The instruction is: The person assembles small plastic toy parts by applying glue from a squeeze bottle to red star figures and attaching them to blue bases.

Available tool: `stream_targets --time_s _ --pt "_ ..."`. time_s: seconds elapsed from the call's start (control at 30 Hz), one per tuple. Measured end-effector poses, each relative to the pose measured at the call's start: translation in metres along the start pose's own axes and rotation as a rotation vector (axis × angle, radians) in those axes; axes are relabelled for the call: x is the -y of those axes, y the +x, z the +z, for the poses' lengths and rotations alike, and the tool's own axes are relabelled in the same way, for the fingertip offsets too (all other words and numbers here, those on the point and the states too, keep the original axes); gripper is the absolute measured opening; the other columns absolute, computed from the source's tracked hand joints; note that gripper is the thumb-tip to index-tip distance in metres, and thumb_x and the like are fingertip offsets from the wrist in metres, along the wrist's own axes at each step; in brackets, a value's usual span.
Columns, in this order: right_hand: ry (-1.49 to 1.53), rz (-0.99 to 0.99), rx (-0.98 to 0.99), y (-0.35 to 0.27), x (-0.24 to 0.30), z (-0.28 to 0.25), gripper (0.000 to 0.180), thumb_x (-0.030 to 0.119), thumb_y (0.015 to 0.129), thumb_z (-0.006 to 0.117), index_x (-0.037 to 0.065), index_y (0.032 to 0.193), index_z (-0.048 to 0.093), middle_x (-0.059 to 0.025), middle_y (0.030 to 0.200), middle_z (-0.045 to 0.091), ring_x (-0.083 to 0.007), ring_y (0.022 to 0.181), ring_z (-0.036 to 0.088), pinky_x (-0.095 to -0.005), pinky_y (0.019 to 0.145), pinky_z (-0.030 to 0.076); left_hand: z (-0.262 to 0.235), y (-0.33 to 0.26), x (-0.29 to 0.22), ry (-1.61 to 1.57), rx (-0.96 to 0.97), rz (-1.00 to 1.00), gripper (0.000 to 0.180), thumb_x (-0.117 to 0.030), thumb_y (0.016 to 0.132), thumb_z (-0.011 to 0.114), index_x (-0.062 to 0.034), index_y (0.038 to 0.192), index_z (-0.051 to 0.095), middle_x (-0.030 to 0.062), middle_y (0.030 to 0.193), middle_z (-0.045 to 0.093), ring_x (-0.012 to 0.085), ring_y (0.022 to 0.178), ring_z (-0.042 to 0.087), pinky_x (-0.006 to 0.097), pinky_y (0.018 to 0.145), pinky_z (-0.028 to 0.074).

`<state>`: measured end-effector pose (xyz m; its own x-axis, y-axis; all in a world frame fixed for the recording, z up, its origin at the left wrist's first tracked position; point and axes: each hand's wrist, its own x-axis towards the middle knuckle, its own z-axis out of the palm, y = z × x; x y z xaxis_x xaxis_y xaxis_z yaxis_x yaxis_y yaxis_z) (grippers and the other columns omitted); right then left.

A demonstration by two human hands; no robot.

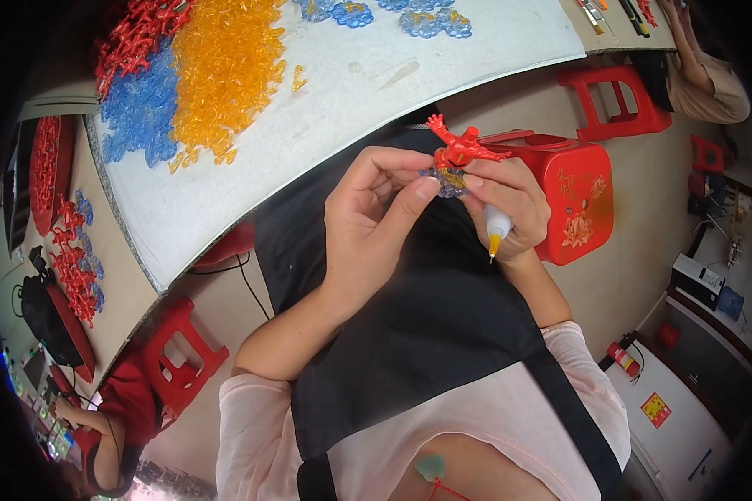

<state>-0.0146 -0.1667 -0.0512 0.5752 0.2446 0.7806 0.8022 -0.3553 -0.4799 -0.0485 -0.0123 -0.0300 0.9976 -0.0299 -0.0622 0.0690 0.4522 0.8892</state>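
Note:
In front of my chest I hold a small red figurine (458,151) with outstretched arms and no visible head. It is on a clear bluish base (449,184) with yellow in it. My left hand (373,219) pinches the base between thumb and fingers from the left. On the other side, my right hand (514,194) grips the figurine and base with its thumb and forefinger. That same hand keeps a white glue bottle (498,222) tucked in it, its yellow tip and thin needle pointing down. The contact between figurine and base is partly covered by fingers.
A white-topped table (376,79) lies ahead, bearing heaps of red parts (138,42), blue pieces (142,108) and amber pieces (226,67). Several blue bases (434,23) stand at its far edge. Red stools (180,355) flank me; a red box-like seat (572,200) is close right. Other people sit nearby.

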Motion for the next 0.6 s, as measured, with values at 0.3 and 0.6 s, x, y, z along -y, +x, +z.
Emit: stream_targets --time_s 0.3,0.6 --pt "0.020 0.028 -0.017 -0.0026 -0.0007 0.0016 0.027 0.001 0.060 0.071 0.004 0.084 0.060 -0.0115 0.082 0.062 -0.0181 0.056 0.055 -0.0241 0.045 0.040 0.0005 -0.0015 -0.0002 0.097 -0.008 0.058 0.016 -0.001 0.080 0.056 0.0024 0.096 0.053 0.0054 0.089 0.056 0.0090 0.084 0.052 0.023 0.079 0.041" --pt "-0.017 0.072 0.006 0.0029 0.0036 -0.0005 0.027 -0.001 0.060 0.070 0.004 0.086 0.061 -0.0102 0.081 0.061 -0.0187 0.060 0.057 -0.0246 0.048 0.043 0.0004 0.0009 0.0025 -0.057 0.016 -0.062 0.016 -0.001 0.082 0.054 0.0014 0.097 0.051 0.0046 0.088 0.056 0.0070 0.082 0.052 0.020 0.075 0.041"
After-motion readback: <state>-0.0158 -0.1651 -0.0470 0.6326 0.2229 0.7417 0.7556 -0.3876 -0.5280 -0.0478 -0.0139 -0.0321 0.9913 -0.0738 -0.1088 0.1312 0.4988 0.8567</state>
